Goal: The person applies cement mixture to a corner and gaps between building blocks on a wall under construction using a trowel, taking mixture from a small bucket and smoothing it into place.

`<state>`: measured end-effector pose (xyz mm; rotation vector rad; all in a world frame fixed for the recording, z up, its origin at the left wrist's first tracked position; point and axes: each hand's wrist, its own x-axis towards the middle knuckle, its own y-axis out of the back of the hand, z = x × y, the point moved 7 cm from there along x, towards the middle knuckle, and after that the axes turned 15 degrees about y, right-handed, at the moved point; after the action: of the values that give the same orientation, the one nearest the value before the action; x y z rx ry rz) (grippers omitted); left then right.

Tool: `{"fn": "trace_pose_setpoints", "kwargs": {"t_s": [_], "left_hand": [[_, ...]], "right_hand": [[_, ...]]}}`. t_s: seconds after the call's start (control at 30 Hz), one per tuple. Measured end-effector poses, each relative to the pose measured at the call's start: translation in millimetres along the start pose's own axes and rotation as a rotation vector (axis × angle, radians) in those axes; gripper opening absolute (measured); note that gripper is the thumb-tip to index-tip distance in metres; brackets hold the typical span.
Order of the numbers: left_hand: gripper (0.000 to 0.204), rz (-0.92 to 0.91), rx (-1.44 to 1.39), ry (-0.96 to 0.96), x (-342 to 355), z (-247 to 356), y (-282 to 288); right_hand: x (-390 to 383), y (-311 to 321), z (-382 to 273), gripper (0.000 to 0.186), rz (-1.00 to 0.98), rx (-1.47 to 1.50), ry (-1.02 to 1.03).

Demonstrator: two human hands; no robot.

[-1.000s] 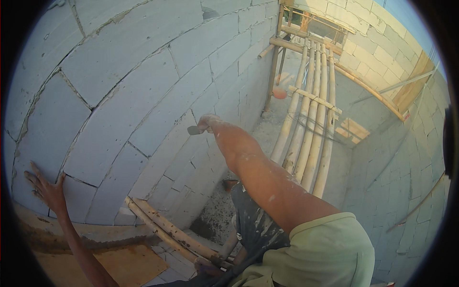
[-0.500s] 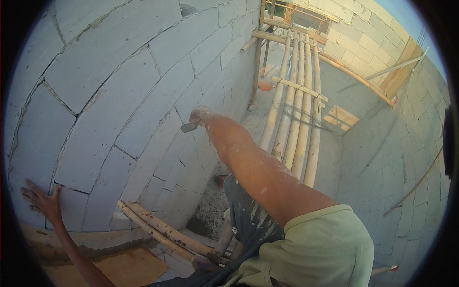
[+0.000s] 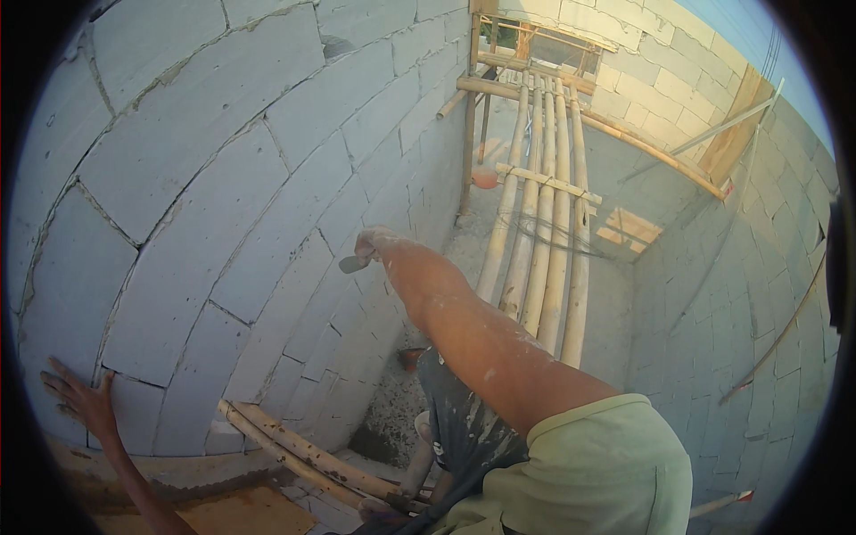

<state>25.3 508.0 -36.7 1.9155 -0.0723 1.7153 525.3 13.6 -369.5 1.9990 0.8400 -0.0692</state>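
A wall of large pale grey blocks [image 3: 218,214] rises on my left, with dark, rough joints between the blocks. My left hand [image 3: 87,401] lies against it at the lower left, fingers spread and holding nothing. Farther along, my right arm reaches across to the wall. My right hand [image 3: 378,241] is closed round a small trowel [image 3: 352,265], whose rounded grey blade points toward the blocks. The trowel's handle is hidden in my fist. I cannot tell whether the blade touches the wall.
Long bamboo poles [image 3: 535,232], crossed by a wooden strip [image 3: 548,183], run away ahead of me. More poles [image 3: 303,450] lie low beside my legs, above a wooden board [image 3: 236,515]. An orange bowl-like thing [image 3: 484,178] sits far below. Another block wall [image 3: 758,339] stands right.
The view has tilted slightly, so the wall and my left hand appear lower. My right hand sits a little lower, still gripping the trowel; my left hand stays on the wall.
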Motion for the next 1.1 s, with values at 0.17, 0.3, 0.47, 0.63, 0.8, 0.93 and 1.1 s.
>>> {"fn": "trace_pose_setpoints", "kwargs": {"t_s": [0.17, 0.3, 0.47, 0.63, 0.8, 0.93, 1.1], "left_hand": [[0.131, -0.021, 0.013, 0.006, -0.3, 0.6, 0.5], [0.133, -0.028, -0.008, -0.003, -0.2, 1.6, 0.9], [0.136, -0.025, 0.008, -0.006, 0.4, 2.7, 0.6], [0.138, -0.021, -0.025, 0.033, -0.5, 2.5, 3.1], [0.143, -0.013, -0.102, 0.046, -3.3, 7.6, 13.1], [0.146, -0.04, -0.126, 0.101, -3.3, 10.7, 17.8], [0.149, -0.052, -0.118, 0.068, -2.9, 15.4, 22.6]], "right_hand": [[-5.9, 1.6, -4.4, 0.023, -0.033, -0.07, -0.03], [-11.2, 1.2, -10.9, 0.022, 0.024, 0.0, 0.035], [-10.2, 0.4, -9.5, 0.022, 0.031, 0.017, 0.018], [-0.9, -5.7, -7.3, 0.023, 0.004, 0.059, 0.071], [5.1, -7.1, -2.6, 0.022, -0.001, 0.049, 0.093], [4.4, -2.9, -7.6, 0.029, 0.112, 0.195, 0.16], [4.9, -7.8, -7.3, 0.022, -0.057, -0.016, 0.027]]}}
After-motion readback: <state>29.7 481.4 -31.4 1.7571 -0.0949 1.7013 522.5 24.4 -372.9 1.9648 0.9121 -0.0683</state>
